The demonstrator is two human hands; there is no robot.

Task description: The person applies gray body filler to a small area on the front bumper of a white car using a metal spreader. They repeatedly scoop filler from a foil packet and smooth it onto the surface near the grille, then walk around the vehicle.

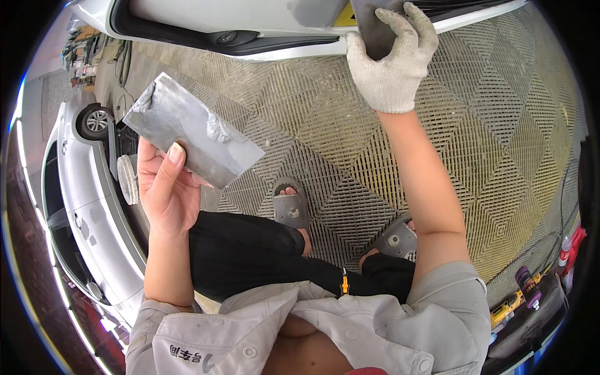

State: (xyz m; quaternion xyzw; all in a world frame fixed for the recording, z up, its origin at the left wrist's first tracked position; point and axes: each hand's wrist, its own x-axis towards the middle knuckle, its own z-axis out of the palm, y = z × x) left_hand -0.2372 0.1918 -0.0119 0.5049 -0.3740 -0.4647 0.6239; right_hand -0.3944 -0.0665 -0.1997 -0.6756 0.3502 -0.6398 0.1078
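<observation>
My bare left hand (169, 187) grips a rectangular metal plate (200, 125) by its near edge, thumb on top; grey paste is smeared on the plate, with lumps near two of its edges. My right hand (387, 78), in a white knit glove, is closed on a dark flat spreader (370, 19), held at the white car body panel (300, 15) along the top of the view. A yellow patch (345, 15) shows on that panel beside the spreader, and a black trim strip runs below a grey-coated area. Where the spreader meets the panel is partly hidden.
Slatted plastic floor tiles (487, 156) lie under my sandalled feet. A silver car (94, 231) stands at left, with hoses and equipment (87, 59) behind it. At lower right are a dark cart (537, 312) with a yellow tool (506, 309), bottles (528, 284) and cables on the floor.
</observation>
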